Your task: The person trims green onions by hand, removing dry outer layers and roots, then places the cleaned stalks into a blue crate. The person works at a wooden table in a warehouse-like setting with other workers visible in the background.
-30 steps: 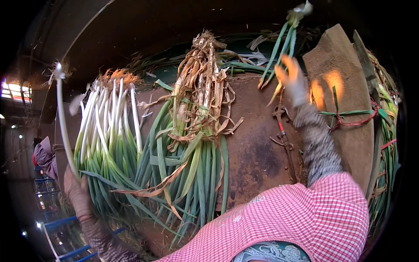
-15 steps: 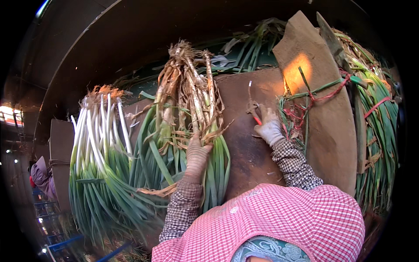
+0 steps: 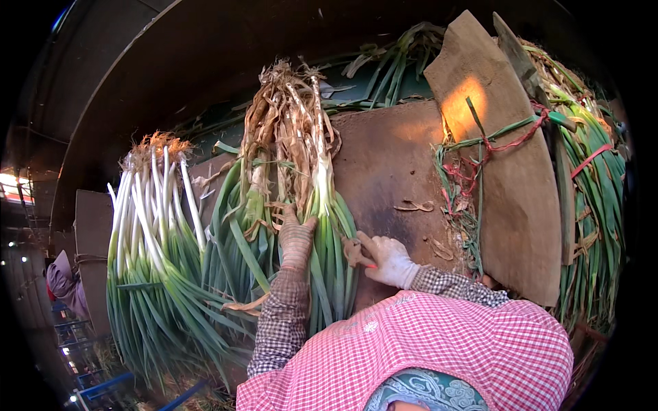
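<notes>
My left hand (image 3: 296, 243), in a worn brownish glove, is closed over green onions (image 3: 322, 185) in a bundle with dry brown husks and roots still on. Its fingers lie where the pale stems turn to green leaves. My right hand (image 3: 392, 262), in a whitish glove, is closed on a small red-handled tool (image 3: 370, 266), mostly hidden by the fingers. A brown piece at its tip, husk or blade, I cannot tell which, is beside the green leaves. To the left lies a pile of cleaned green onions (image 3: 157, 198) with white stems and reddish roots.
A brown work board (image 3: 384, 164) lies under the bundle, with husk scraps (image 3: 415, 205) on it. An upright board (image 3: 507, 157), tied with red string (image 3: 504, 145), stands on the right. Beyond it are more green onions (image 3: 589, 226). A person (image 3: 66, 282) is at the far left.
My right hand has come down and left, from the board to the onion leaves. My left hand has shifted slightly left. One stem's lower part now shows paler, and a husk scrap lies on the board.
</notes>
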Tool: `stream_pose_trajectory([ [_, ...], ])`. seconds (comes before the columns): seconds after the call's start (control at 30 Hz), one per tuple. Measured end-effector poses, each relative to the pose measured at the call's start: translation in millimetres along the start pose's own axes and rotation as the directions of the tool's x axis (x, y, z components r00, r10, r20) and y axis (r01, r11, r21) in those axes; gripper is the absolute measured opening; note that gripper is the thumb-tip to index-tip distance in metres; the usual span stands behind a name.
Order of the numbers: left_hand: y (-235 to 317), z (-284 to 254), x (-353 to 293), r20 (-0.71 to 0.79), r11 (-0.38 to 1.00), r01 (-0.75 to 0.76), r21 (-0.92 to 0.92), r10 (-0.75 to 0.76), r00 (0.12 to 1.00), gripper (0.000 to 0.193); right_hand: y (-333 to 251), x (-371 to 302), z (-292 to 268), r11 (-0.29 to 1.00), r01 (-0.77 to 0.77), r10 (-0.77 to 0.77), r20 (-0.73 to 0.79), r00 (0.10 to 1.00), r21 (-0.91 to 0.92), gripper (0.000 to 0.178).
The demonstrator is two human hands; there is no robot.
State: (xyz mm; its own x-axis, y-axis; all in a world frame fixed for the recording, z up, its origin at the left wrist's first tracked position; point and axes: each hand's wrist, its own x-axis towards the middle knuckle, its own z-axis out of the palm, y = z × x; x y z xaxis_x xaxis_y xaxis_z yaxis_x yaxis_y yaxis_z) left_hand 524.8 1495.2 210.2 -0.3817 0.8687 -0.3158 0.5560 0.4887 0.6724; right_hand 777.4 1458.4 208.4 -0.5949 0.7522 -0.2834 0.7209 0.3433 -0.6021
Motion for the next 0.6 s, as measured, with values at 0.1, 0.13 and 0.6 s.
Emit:
stream_pose_trajectory([
  [0.1,-3.6,-1.8,1.7,-0.004,1.000,-0.013,0.016,0.013,1.000,0.066,9.1,41.9,-4.1,1.000,-0.006,0.005,-0.121,0.993,-0.006,0.085],
  [0.13,-14.4,-2.5,3.7,-0.006,0.999,-0.034,0.000,0.034,0.999,0.065,12.3,65.1,-7.0,0.999,-0.038,0.036,-0.145,0.989,-0.013,0.082],
  [0.6,42.0,41.9,0.6,0.124,0.709,-0.421,0.566,0.431,0.894,0.062,47.9,267.0,-114.2,0.978,-0.207,0.201,-0.159,0.967,-0.021,0.057],
])
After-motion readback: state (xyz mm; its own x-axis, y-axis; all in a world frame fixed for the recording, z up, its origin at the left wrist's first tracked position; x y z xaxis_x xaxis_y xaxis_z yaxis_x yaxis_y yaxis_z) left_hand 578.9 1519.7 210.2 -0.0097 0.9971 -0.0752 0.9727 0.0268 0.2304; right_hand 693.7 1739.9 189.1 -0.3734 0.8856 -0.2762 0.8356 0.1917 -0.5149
